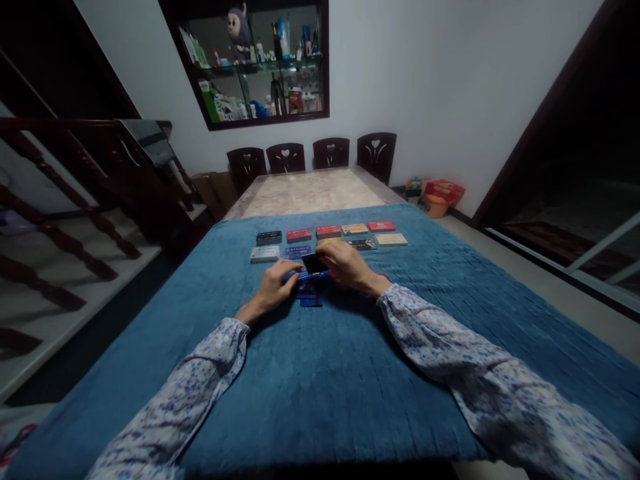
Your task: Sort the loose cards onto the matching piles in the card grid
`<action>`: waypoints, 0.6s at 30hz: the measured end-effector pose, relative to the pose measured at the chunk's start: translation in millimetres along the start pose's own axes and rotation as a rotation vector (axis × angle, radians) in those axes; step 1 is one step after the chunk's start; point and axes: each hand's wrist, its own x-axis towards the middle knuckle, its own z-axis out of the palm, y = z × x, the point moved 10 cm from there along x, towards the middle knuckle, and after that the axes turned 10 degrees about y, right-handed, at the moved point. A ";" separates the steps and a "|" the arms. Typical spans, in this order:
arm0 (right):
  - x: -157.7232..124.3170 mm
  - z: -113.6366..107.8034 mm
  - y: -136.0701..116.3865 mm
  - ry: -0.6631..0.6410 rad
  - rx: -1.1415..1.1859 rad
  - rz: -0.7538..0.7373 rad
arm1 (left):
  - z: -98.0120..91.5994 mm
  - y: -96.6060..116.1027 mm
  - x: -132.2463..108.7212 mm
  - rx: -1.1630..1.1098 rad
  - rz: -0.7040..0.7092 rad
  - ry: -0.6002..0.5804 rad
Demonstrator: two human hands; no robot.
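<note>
Several card stacks lie in two rows on the blue cloth, among them a black stack (pixel 269 237), a red stack (pixel 299 235), a white stack (pixel 265 254) and a cream stack (pixel 391 239). My right hand (pixel 345 263) pinches a dark card (pixel 315 263), held tilted in front of the near row. Close to that card's left side, my left hand (pixel 274 285) has its fingers curled at blue cards; whether it grips one is hard to see. Below the hands, blue cards (pixel 311 301) rest on the cloth. My right hand partly hides the near row.
The blue cloth (pixel 300 387) covers the near part of a marble-topped table (pixel 320 188). Dark chairs (pixel 377 155) stand at its far end. A railing (pixel 60 267) is on the left, and an orange bucket (pixel 436 205) stands on the floor at the right.
</note>
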 end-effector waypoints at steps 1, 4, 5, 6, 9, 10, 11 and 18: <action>0.2 0.5 -3.2 -0.006 -0.023 -0.032 | -2.6 1.8 0.9 0.002 0.003 0.020; 0.9 1.4 -15.1 -0.014 -0.063 -0.128 | -10.6 9.6 3.3 0.006 0.029 0.088; 0.9 1.8 -19.4 -0.016 -0.066 -0.158 | -12.3 12.4 3.9 0.008 0.040 0.105; 0.8 2.5 -23.3 -0.019 -0.067 -0.184 | -13.2 15.4 4.3 0.008 0.051 0.119; -0.5 6.5 -31.1 -0.042 -0.064 -0.229 | -12.1 22.0 4.7 -0.001 0.072 0.130; -1.0 7.7 -32.2 -0.046 -0.062 -0.234 | -11.3 23.2 4.6 -0.006 0.072 0.130; -1.4 8.7 -32.6 -0.046 -0.060 -0.234 | -10.5 23.3 4.6 -0.012 0.066 0.127; -9.2 25.5 -14.4 -0.152 -0.028 -0.080 | -16.9 1.1 1.5 -0.026 -0.127 0.164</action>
